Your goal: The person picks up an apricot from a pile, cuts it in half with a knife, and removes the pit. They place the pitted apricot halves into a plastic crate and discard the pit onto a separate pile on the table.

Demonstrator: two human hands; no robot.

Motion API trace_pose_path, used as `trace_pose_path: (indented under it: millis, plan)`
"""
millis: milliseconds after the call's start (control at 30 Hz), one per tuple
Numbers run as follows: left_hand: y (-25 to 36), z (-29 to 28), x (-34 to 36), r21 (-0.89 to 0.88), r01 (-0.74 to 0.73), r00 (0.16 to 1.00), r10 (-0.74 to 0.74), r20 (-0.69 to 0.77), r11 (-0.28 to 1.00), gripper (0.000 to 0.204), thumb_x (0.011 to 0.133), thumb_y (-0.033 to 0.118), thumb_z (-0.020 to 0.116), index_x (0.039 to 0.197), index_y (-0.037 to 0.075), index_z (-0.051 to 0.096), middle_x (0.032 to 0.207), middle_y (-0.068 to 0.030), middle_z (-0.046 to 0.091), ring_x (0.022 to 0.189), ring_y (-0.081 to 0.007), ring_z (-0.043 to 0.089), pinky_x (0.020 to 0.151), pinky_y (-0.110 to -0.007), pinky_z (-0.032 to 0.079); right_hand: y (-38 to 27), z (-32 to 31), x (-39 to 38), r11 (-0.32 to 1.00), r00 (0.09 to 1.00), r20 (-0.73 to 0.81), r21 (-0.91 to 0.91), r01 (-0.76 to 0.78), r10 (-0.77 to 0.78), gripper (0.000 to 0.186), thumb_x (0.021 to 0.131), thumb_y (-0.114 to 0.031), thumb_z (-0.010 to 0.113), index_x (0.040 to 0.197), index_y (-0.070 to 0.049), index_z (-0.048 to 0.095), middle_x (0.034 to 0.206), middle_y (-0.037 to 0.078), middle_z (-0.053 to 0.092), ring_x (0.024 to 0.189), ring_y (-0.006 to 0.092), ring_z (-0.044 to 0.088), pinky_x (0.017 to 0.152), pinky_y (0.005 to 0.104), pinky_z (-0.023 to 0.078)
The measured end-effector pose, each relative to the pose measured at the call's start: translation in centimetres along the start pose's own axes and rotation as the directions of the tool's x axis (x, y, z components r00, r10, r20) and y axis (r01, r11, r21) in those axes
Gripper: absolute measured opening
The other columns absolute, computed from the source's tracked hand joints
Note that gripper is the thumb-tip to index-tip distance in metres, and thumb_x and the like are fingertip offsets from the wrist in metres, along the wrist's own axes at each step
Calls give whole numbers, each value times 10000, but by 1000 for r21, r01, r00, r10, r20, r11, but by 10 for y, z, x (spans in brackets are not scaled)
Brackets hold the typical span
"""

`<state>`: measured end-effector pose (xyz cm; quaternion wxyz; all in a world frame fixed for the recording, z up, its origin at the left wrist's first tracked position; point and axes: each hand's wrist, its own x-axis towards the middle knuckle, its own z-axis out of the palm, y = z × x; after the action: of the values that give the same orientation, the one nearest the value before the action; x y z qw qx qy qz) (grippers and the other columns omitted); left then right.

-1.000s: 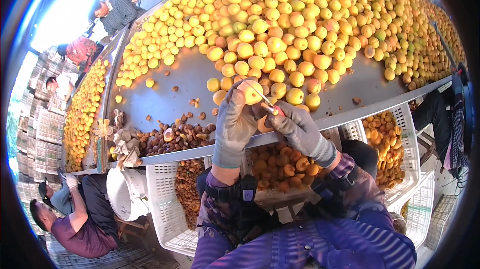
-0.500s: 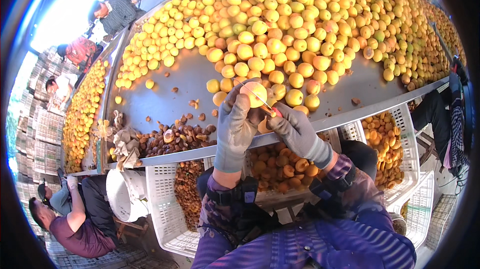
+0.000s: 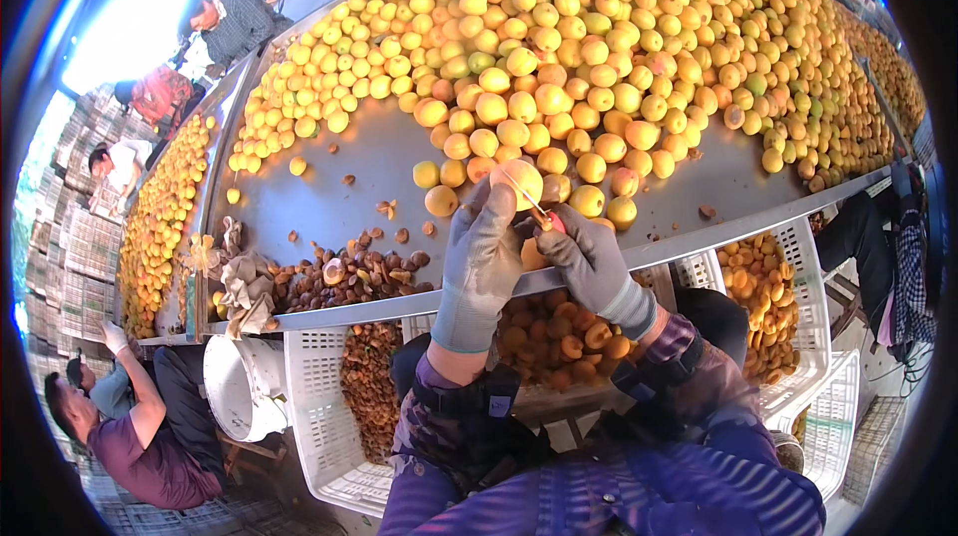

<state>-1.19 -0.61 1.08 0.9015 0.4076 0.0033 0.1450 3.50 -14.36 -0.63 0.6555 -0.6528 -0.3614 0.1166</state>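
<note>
Both of my hands wear grey gloves and meet above the table's near edge. My left hand grips a yellow apricot between thumb and fingers. In my right hand is a small knife with a red handle; its thin blade lies across the apricot's face. How deep the blade sits, I cannot tell. An orange piece of apricot shows between my hands, and what supports it is partly hidden. Just beyond my fingers begins a large heap of whole apricots on the metal table.
Brown apricot stones and a crumpled cloth lie at the table's left front. Below its rim stand a white bucket, a white crate of brown stones and a crate of apricot halves. Co-workers sit at left.
My hands keep their hold on the apricot and knife, with only a slight shift. At the lower left, a co-worker's gloved hand has moved up and left.
</note>
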Motion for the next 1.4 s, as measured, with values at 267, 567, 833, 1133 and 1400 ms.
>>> trace_pose_path:
  millis: [267,567,833,1133,1400]
  plan:
    - [2,1,1,514,-327,944,301,137,793,526,898,169,659,1343,-26,455,1239,-127,558,1080,-194,575,919,-326,491,3,-2,0,998,998,55,58,-22,19,316,1002,-305,496,997,8,538,712,51,521,687,101,465,624,252,429]
    - [3,1,1,-76,12,999,-9,32,997,487,878,134,678,1297,-32,493,1209,-131,574,1057,-192,592,907,-327,508,-3,-3,-1,997,1000,5,-72,30,-30,310,999,-308,493,911,-12,518,698,51,507,651,125,462,600,271,427]
    - [3,4,-2,45,-90,994,92,-58,995,553,807,-42,681,1321,-8,480,1211,-118,580,1091,-186,573,910,-330,518,-2,-4,-1,1000,998,67,7,7,-7,320,999,-322,487,899,-19,513,672,97,503,605,164,466,575,287,430]
    - [5,4,-1,316,-200,979,205,18,927,485,867,12,641,1323,-2,476,1209,-101,582,1074,-201,595,945,-349,497,-1,-2,0,987,994,-22,-127,103,-107,318,993,-332,502,958,-18,538,689,97,528,617,170,493,589,287,442]
    - [1,3,0,-98,-4,998,-3,-70,995,550,828,-53,640,1342,-20,446,1201,-97,575,1106,-172,567,930,-316,501,2,-6,-2,991,999,3,-130,32,-32,347,988,-354,514,948,-10,536,666,61,516,604,130,478,561,274,430]
